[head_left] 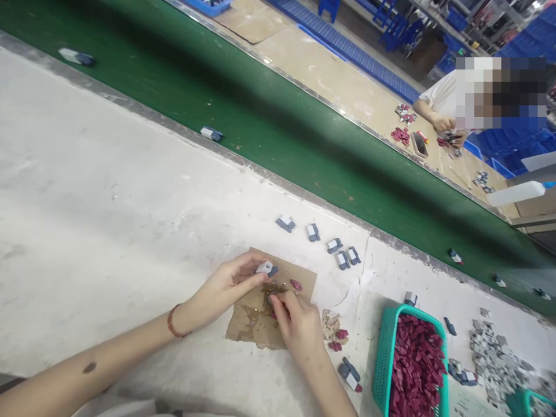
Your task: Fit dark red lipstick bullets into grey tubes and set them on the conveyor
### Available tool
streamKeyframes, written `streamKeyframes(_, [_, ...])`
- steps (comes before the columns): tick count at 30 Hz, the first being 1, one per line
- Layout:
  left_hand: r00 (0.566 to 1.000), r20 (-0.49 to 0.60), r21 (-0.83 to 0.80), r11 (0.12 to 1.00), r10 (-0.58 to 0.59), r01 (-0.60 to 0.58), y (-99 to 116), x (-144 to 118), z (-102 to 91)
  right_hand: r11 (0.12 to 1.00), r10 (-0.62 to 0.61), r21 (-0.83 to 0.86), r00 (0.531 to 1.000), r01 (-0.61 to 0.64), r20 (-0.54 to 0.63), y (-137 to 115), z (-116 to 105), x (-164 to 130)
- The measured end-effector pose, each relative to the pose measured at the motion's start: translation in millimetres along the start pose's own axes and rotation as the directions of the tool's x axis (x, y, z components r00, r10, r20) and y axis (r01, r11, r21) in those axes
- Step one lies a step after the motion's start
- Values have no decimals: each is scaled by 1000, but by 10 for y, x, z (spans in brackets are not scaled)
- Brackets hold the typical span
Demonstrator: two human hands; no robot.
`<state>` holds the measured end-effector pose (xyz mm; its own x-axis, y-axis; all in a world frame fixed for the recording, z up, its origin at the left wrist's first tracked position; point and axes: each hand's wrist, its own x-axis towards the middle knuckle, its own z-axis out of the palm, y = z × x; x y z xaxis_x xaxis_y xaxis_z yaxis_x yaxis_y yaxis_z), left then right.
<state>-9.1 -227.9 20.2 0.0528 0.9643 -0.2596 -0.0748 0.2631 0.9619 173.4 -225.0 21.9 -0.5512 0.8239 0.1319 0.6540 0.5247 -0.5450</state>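
Note:
My left hand (237,275) pinches a small light-grey and dark-blue plastic part (266,268) above a piece of brown cardboard (304,282). Close to it, my right hand (297,315) has thumb and fingers pressed together at a small dark round item (271,297) on the cardboard. A bit of maroon shows under the right fingertips; what they grip is too small and covered to make out. One maroon piece (296,285) lies on the cardboard, which has wet, shiny stains. Two more maroon pieces (335,346) rest just right of it.
Several grey-and-blue parts (334,245) lie beyond the cardboard. At right stand a green basket (379,370) of maroon pieces and a pile of grey pieces (490,347). A green conveyor belt (260,139) carries similar parts. Across it, a co-worker (441,95) handles small parts.

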Motion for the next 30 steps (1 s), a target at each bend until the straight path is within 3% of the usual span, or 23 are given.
streamKeyframes(5, [999,-10,81,996,32,-31,-7,-14,-14,999,-35,-29,999,35,-3,5,34,9])
streamKeyframes(8, [999,-17,91,995,39,-37,-29,-4,-25,987,105,125,994,-104,-8,18,-10,6])
streamKeyframes(11, [999,-21,103,994,42,-40,-60,8,-28,931,281,242,960,-272,-4,48,-65,4])
streamKeyframes(16, [1000,1,132,991,29,-29,-88,14,-16,868,363,346,931,-357,50,100,-83,1])
streamKeyframes(20, [994,26,228,968,102,-105,-85,7,-15,721,466,543,881,-430,79,113,-79,-12])
streamKeyframes(24, [970,144,307,923,195,-231,-95,-20,-15,547,523,736,849,-400,74,60,-103,9])
streamKeyframes(30, [903,276,396,818,328,-418,-87,-68,15,463,521,818,851,-342,60,-60,-106,92])
